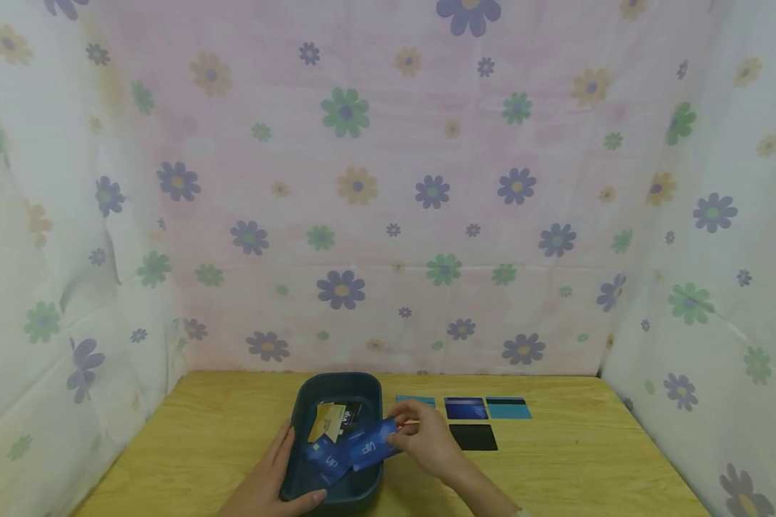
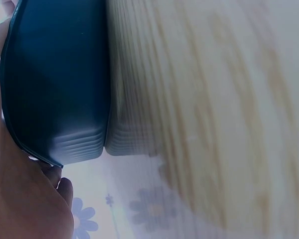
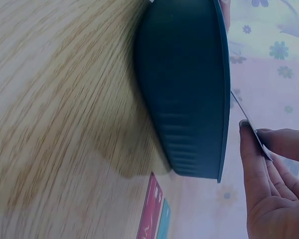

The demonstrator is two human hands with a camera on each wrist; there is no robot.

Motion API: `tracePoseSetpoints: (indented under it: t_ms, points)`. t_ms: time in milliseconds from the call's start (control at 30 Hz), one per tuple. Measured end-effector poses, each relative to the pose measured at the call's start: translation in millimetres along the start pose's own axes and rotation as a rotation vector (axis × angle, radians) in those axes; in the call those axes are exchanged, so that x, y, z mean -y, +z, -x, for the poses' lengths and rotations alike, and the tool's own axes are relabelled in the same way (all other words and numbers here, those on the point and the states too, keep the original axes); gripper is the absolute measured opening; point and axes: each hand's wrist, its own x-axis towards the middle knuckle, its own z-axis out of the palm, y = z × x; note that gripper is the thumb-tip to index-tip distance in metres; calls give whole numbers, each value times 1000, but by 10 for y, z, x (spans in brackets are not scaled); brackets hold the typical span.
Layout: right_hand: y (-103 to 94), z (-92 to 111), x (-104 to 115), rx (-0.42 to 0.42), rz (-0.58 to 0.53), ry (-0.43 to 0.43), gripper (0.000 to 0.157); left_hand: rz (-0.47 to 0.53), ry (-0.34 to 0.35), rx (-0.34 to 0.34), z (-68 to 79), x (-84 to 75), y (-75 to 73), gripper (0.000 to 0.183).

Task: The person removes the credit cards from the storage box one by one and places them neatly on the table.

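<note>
Right hand (image 1: pixel 430 441) pinches blue VIP card (image 1: pixel 373 445) by one end, so it could slip; left hand (image 1: pixel 266 475) spread against dark-blue tray (image 1: pixel 366 486) between them.

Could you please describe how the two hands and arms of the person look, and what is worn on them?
Both the left hand and the right hand are bare, with no glove or ring to be seen. The visible part of the right forearm is mostly uncovered; a pale edge shows at the picture's bottom, perhaps a cuff or strap.
</note>
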Motion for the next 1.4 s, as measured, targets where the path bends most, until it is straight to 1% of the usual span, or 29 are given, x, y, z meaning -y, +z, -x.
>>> tracePoseSetpoints:
  t_ms: [133,267,433,567,767,967,1100,1400]
  points:
    - [-66,18,-17,-4,-17,15,33,3,7,1,0,-18,-10,119]
    - [-117,33,-39,-8,-26,27,32,9,-1,9,1,-30,-16,119]
    - [-170,50,-52,-18,-18,33,31,1,-3,13,-4,-16,-6,119]
    - [-215,66,-58,-20,-22,38,33,-2,1,12,-10,-9,-1,119]
    - [-305,103,-80,-17,-63,53,35,1,-8,16,-2,-18,-5,119]
    - [-389,152,-83,-16,-93,86,36,5,-26,23,5,-29,-11,120]
    - [-455,179,-86,-17,-109,94,37,3,-21,22,6,-29,-13,120]
    - [-590,222,-157,-62,-132,84,43,13,-5,19,-1,-6,-5,119]
